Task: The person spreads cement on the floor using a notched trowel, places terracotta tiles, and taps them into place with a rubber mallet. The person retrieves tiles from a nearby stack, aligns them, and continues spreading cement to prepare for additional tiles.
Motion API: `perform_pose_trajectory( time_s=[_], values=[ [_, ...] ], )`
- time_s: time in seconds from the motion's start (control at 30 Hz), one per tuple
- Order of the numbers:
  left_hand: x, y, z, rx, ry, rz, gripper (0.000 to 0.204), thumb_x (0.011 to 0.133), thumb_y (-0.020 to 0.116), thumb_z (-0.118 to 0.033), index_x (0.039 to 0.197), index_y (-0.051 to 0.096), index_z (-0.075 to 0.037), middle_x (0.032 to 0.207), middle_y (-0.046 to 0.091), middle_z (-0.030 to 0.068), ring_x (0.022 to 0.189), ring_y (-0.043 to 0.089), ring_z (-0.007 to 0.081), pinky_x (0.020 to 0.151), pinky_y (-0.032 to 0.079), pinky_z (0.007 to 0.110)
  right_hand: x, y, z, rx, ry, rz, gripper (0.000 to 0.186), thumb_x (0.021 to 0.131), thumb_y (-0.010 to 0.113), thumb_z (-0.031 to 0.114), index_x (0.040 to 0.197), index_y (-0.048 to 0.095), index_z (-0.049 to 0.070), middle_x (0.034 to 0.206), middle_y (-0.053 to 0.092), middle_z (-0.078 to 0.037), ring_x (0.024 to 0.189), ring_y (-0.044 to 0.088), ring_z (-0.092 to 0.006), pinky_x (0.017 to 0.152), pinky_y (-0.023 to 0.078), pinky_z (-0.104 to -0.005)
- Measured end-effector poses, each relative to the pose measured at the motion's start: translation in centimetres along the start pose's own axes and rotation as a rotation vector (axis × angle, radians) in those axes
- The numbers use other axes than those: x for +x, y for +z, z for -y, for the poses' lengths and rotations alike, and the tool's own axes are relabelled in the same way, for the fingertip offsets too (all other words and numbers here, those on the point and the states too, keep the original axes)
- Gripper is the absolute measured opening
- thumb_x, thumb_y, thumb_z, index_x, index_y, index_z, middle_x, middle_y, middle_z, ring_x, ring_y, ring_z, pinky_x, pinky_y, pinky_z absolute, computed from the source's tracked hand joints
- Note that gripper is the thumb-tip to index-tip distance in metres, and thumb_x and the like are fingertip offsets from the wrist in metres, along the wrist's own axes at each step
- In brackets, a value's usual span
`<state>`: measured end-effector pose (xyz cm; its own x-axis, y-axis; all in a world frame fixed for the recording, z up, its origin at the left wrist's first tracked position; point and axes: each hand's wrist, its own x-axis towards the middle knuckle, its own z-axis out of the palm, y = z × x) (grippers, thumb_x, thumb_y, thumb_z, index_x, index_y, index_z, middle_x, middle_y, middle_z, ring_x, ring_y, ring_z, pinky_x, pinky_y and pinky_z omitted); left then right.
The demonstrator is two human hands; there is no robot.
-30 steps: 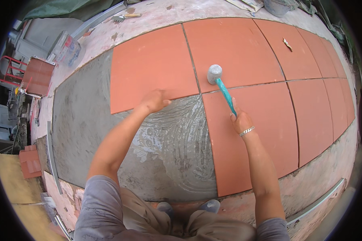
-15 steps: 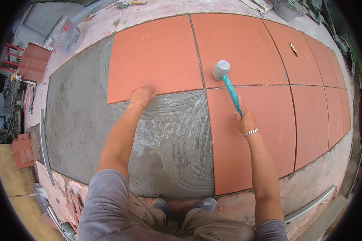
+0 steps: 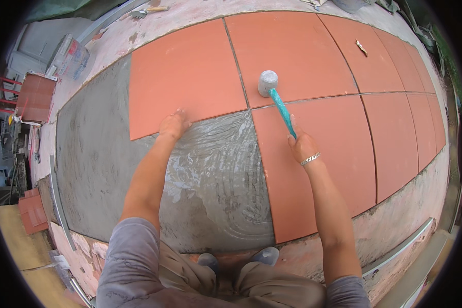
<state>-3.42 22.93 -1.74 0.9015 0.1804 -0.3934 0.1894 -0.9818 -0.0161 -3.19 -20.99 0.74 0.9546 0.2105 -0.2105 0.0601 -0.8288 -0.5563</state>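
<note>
My right hand (image 3: pixel 303 145) grips the teal handle of a mallet (image 3: pixel 281 109) with a rounded whitish head. The head is over the far middle tile (image 3: pixel 297 54), close to the joint; whether it touches cannot be told. At the near edge of the far left terracotta tile (image 3: pixel 185 66), my left hand (image 3: pixel 174 124) rests with fingers stretched onto its surface, the tips a little blurred. Wet grey mortar (image 3: pixel 215 179) with combed, shiny ridges lies on the near side of that tile. Right of the mortar sits a near tile (image 3: pixel 313 164), beneath my right forearm.
More laid tiles (image 3: pixel 395 123) run to the right, one with a small scrap (image 3: pixel 362 47) on it. Beyond the left mortar stand a clear bucket (image 3: pixel 69 59) and a stack of tiles (image 3: pixel 36 97). A trowel (image 3: pixel 149 11) lies far off. Metal strips (image 3: pixel 61 205) edge the bed.
The view has shifted a little, so the tiles appear further left. My left hand stays at the tile edge, and the mallet keeps about the same place near the joint.
</note>
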Motion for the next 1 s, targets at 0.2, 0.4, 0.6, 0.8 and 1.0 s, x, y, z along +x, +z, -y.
perform_pose_trajectory(
  time_s=[0.2, 0.4, 0.6, 0.8, 1.0],
  values=[
    [-2.1, -2.4, -6.4, 0.071, 0.132, -0.038, 0.065, 0.096, 0.064, -0.040, 0.145, 0.045, -0.001, 0.157, 0.041, 0.0189, 0.141, 0.045, 0.0339, 0.112, 0.042, 0.048, -9.7, -5.0, -0.2, 0.221, -0.059, -0.081, 0.062, 0.096, 0.061, 0.015, 0.154, 0.040, 0.009, 0.111, 0.068, -0.030, 0.103, 0.067, -0.0450, 0.088, 0.054, -0.0435],
    [-8.0, 1.1, -21.1, -0.013, 0.600, -0.025, 0.077, 0.096, 0.065, -0.043, 0.152, 0.036, 0.002, 0.163, 0.029, 0.0216, 0.151, 0.029, 0.0346, 0.119, 0.033, 0.050, -26.0, -8.0, -1.5, 0.179, 0.207, 0.016, 0.060, 0.097, 0.061, 0.015, 0.153, 0.042, 0.008, 0.126, 0.063, -0.030, 0.110, 0.066, -0.0435, 0.092, 0.054, -0.0417],
    [-11.5, 2.7, -29.7, 0.142, 0.598, 0.073, 0.099, 0.088, 0.069, -0.057, 0.155, 0.028, 0.003, 0.164, 0.026, 0.0231, 0.154, 0.024, 0.0341, 0.121, 0.028, 0.052, -35.0, -7.2, -2.6, 0.492, 0.518, 0.063, 0.062, 0.098, 0.061, 0.016, 0.155, 0.038, 0.010, 0.127, 0.064, -0.028, 0.107, 0.068, -0.0413, 0.089, 0.054, -0.0417],
    [-11.6, 2.7, -30.6, 0.279, 0.533, 0.141, 0.114, 0.081, 0.072, -0.065, 0.158, 0.023, 0.003, 0.167, 0.020, 0.0215, 0.156, 0.018, 0.0323, 0.122, 0.024, 0.050, -38.7, -5.2, -3.2, 0.666, 0.624, -0.014, 0.061, 0.102, 0.055, 0.015, 0.159, 0.035, 0.017, 0.075, 0.055, -0.001, 0.057, 0.051, -0.0094, 0.056, 0.049, -0.0283],
    [-11.9, 3.3, -30.7, 0.372, 0.526, 0.124, 0.118, 0.080, 0.072, -0.069, 0.158, 0.021, 0.004, 0.166, 0.020, 0.0219, 0.155, 0.020, 0.0324, 0.121, 0.027, 0.051, -41.8, -4.1, -3.5, 0.562, 0.521, -0.207, 0.061, 0.100, 0.056, 0.015, 0.157, 0.035, 0.012, 0.118, 0.068, -0.027, 0.098, 0.070, -0.0400, 0.085, 0.054, -0.0408]
  ],
)
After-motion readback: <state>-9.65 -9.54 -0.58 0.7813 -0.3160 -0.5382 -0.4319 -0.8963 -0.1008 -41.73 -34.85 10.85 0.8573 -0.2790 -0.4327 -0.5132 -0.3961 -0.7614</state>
